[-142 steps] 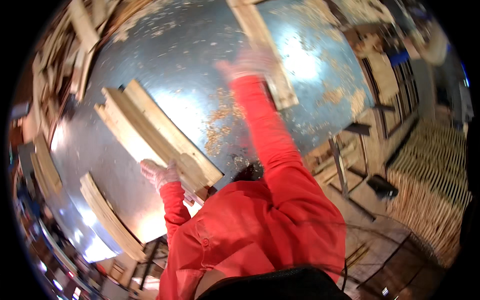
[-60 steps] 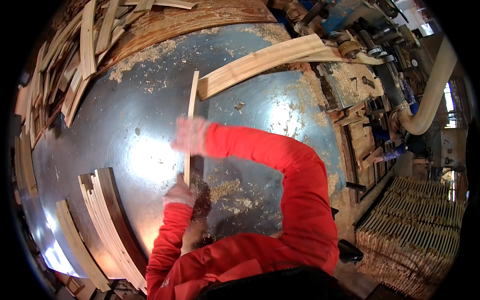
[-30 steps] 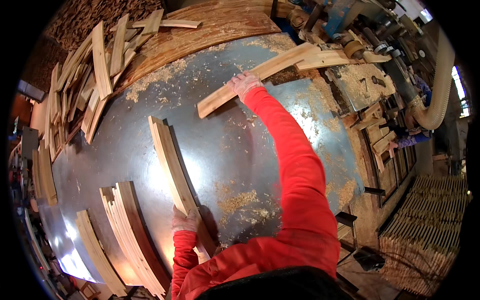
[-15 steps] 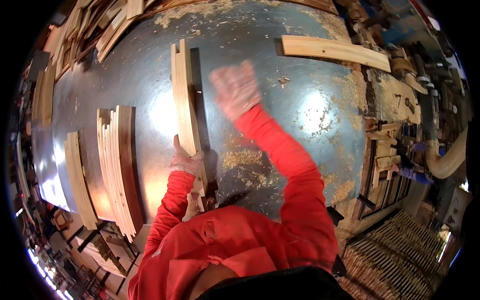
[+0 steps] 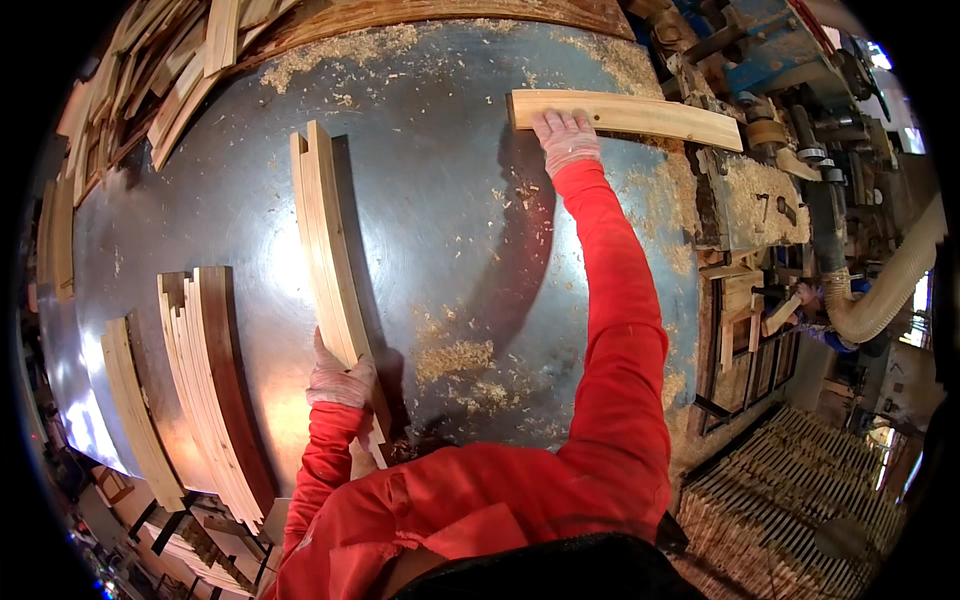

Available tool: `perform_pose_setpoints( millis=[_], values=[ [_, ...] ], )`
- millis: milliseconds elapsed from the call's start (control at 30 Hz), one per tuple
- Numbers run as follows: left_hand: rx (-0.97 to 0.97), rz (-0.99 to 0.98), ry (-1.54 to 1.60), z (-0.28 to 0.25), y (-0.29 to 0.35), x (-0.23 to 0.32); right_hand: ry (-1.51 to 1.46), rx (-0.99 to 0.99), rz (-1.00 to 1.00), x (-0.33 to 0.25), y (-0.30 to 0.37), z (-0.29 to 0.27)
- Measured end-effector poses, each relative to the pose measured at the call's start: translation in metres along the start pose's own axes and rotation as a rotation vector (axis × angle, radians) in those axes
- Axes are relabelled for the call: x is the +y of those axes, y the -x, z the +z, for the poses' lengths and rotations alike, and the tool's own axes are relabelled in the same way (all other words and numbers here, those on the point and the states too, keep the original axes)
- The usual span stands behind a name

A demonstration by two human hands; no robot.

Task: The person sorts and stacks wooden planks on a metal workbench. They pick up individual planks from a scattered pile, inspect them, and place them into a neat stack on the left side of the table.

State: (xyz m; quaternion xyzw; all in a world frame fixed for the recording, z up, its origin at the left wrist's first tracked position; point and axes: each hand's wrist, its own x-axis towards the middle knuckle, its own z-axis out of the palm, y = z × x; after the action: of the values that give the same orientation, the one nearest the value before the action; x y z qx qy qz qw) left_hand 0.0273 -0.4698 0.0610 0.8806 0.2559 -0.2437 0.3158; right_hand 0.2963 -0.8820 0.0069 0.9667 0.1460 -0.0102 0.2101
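Note:
Two long pale wooden strips lie side by side on the metal tabletop, running away from my body, their far ends uneven. My left hand is closed around their near part, thumb along the left side. My right arm is stretched out to the far right. There my right hand rests on the near edge of a single wooden board, close to its left end. Its fingers lie spread over the board's top, and the thumb is hidden. Both hands seem to wear thin, see-through gloves.
A bundle of wooden strips and another strip lie to the left. Loose offcuts pile up at the far left. Sawdust covers parts of the metal table. Machinery with a ribbed hose stands right. Another person's hand shows there.
My right hand has moved away to the far right and now touches the single board. My left hand keeps hold of the two strips. The whole view has shifted slightly.

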Motion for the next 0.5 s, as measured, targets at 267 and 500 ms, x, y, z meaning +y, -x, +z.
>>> perform_pose_setpoints(
  millis=[267,500],
  values=[
    [-0.012,0.144,0.109,0.0,-0.005,-0.008,0.088,-0.222,0.417,0.041,-0.034,0.001],
    [0.118,0.18,0.106,0.001,0.003,-0.013,-0.326,0.443,-0.202,-0.054,-0.004,-0.065]
  ],
)
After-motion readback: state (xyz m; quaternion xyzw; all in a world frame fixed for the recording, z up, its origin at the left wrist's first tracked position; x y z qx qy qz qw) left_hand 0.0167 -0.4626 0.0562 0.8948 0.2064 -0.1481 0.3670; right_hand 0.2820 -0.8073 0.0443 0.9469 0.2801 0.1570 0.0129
